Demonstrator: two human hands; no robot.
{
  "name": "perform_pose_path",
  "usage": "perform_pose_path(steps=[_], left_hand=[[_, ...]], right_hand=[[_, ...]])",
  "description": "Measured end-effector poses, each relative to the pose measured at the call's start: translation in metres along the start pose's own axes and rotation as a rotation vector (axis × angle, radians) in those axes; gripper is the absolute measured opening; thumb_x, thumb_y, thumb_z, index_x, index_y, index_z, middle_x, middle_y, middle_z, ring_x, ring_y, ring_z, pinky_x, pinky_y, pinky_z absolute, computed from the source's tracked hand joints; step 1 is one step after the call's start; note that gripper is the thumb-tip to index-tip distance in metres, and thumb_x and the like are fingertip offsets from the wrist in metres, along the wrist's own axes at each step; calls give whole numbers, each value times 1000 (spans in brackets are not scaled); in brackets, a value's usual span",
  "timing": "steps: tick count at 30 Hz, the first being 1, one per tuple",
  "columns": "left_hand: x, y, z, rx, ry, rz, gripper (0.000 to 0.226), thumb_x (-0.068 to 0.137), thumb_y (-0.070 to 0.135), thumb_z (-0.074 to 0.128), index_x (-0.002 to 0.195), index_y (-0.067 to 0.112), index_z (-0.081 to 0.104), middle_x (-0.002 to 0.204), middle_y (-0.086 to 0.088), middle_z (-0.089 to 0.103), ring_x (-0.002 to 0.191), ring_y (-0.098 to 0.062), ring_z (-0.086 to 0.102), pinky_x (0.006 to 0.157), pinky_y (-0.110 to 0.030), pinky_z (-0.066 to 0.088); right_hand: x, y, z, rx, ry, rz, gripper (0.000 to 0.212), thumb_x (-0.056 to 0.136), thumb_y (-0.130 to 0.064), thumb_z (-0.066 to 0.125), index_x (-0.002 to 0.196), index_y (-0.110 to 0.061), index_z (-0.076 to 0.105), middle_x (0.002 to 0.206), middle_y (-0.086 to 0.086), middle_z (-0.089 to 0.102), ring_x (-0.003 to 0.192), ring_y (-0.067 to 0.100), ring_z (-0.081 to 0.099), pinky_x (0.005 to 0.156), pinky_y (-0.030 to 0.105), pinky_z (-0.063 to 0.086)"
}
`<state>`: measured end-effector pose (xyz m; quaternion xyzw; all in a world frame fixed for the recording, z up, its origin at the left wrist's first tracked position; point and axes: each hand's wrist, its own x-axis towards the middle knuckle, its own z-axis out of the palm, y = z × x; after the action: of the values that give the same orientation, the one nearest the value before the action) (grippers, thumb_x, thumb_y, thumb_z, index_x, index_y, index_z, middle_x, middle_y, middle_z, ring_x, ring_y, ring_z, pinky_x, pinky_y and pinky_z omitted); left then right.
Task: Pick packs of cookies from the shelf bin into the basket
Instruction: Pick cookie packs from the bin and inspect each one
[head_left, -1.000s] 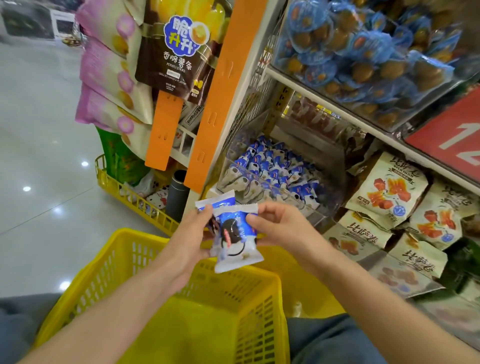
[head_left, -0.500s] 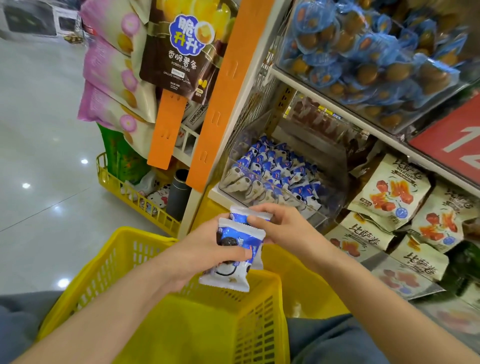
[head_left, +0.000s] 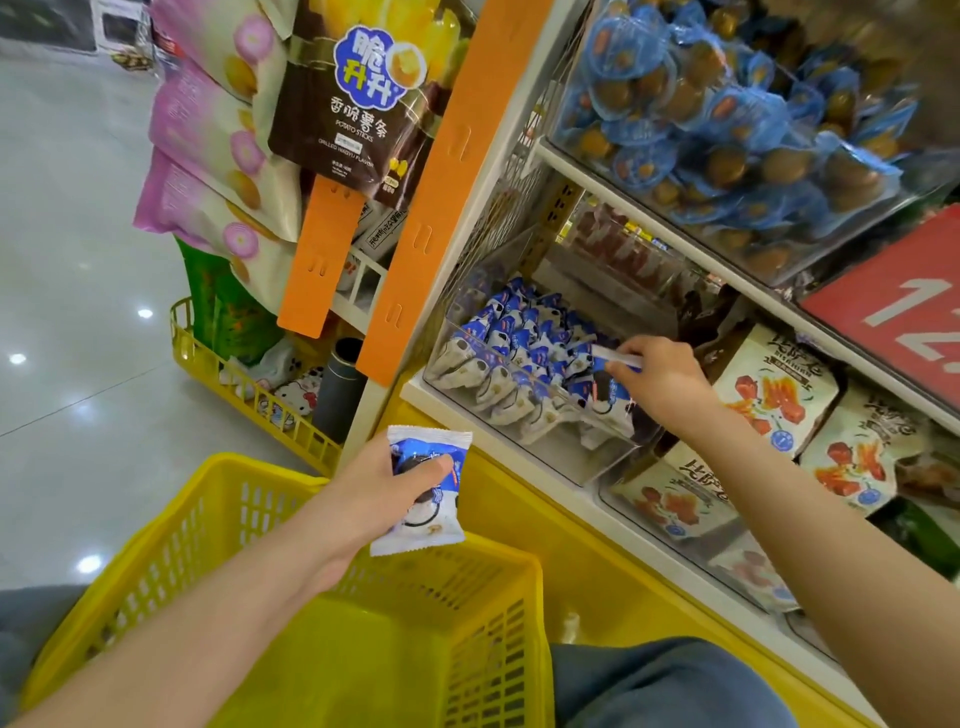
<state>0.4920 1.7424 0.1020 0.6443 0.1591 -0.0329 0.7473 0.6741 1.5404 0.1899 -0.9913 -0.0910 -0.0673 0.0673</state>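
Only partway done: left hand (head_left: 387, 480) clamped on cookie packs (head_left: 423, 491) above the yellow basket (head_left: 218, 525), not dropped in yet, right hand (head_left: 662, 376) pinching another pack (head_left: 608, 387) in the clear shelf bin (head_left: 524, 415), plenty more left inside.

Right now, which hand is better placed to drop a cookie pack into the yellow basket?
Left. The left hand holds a cookie pack over the yellow basket; the right hand is at the shelf bin.

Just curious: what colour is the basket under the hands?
Bright yellow basket, best seen in the head view.
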Motion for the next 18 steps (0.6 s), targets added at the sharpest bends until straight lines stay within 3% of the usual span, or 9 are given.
perform_pose_path(steps=[4,10,15,16,18], left_hand=[[0,-2,1,-3,28,-10,29,91,24,55,118,14,54,71,2,56,31,6,46,33,-6,31],[7,-6,5,24,47,-22,31,89,27,56,116,12,52,80,-3,61,32,5,47,33,-7,32],[10,4,1,45,70,17,33,89,29,56,118,15,51,89,-4,63,47,1,54,40,-7,36],[9,6,1,47,69,21,34,89,29,56,119,15,51,85,-4,61,46,1,53,38,-7,35],[7,9,3,33,58,18,31,89,28,56,118,17,52,69,-1,53,31,-1,43,32,-9,29]], right_hand=[[8,3,10,-87,-176,27,28,88,-31,62,110,-13,63,89,2,57,72,18,54,63,29,42],[20,0,22,-37,-417,1,13,88,-23,62,82,-12,60,84,2,57,67,17,60,62,28,55],[28,-1,29,-171,-488,36,18,90,-18,58,93,0,61,98,15,60,90,28,61,83,37,53],[29,-3,29,-213,-492,28,21,90,-22,58,89,-1,61,98,15,60,92,28,60,85,37,52],[31,-4,28,-247,-473,36,29,91,-33,55,74,-9,56,87,10,59,82,23,57,75,32,48]])
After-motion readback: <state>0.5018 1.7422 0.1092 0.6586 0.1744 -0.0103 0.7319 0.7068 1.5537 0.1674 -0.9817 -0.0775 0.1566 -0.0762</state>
